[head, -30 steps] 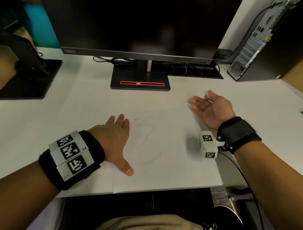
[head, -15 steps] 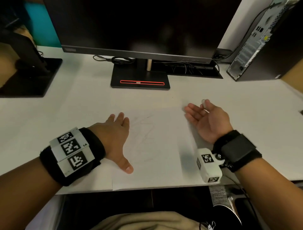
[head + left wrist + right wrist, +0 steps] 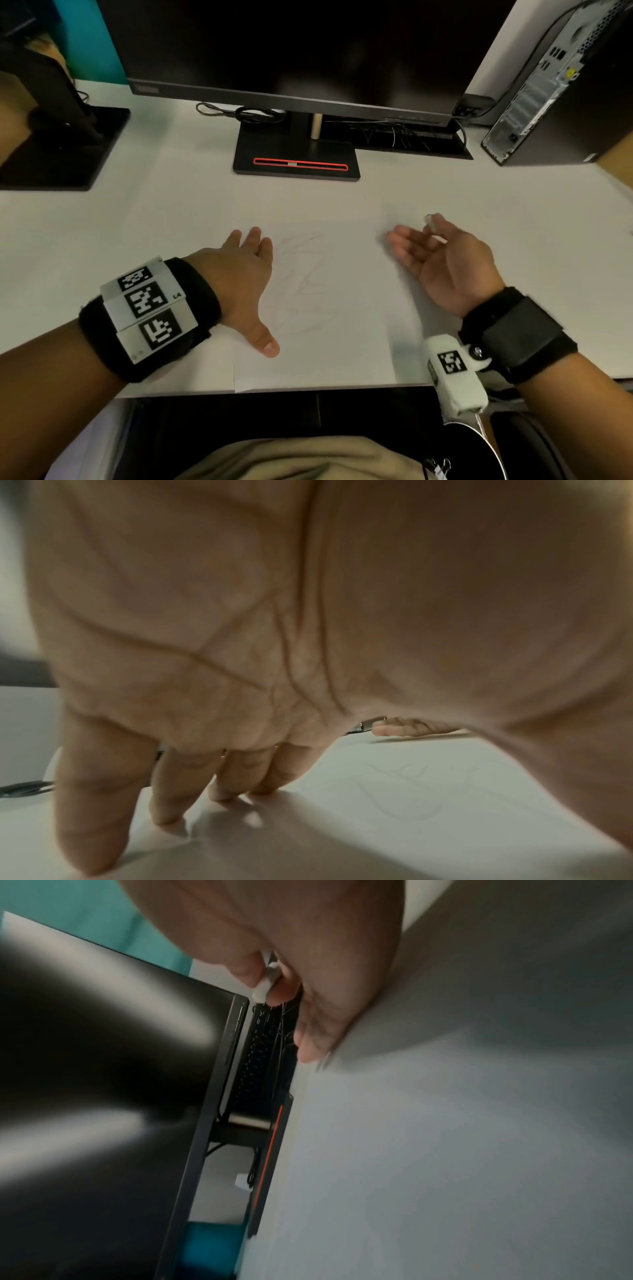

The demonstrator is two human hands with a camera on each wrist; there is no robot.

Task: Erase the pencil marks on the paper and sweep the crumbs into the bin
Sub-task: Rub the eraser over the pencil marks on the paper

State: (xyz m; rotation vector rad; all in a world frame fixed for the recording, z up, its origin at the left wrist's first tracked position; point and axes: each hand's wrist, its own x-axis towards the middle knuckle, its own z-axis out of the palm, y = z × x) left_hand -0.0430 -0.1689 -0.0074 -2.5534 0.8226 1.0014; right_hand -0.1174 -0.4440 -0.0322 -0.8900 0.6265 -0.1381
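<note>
A white sheet of paper (image 3: pixel 342 349) with faint pencil marks (image 3: pixel 305 284) lies at the desk's near edge. My left hand (image 3: pixel 245 274) rests flat on the sheet's left part, fingers straight and thumb spread; in the left wrist view its fingertips (image 3: pixel 167 815) touch the desk beside the paper (image 3: pixel 428 791). My right hand (image 3: pixel 435 257) stands on its edge at the sheet's right side, palm facing left. Its thumb and forefinger pinch a small white eraser (image 3: pixel 431 221) (image 3: pixel 265 984), and its other fingers are straight. No crumbs can be made out.
A monitor on a black stand (image 3: pixel 296 164) is behind the paper, a second stand (image 3: pixel 58 150) at far left, a computer tower (image 3: pixel 555 85) at back right. A dark round container (image 3: pixel 479 442) sits below the desk edge at right.
My right hand has slid toward me along the paper's right side, still pinching the eraser. The left hand has stayed put on the sheet.
</note>
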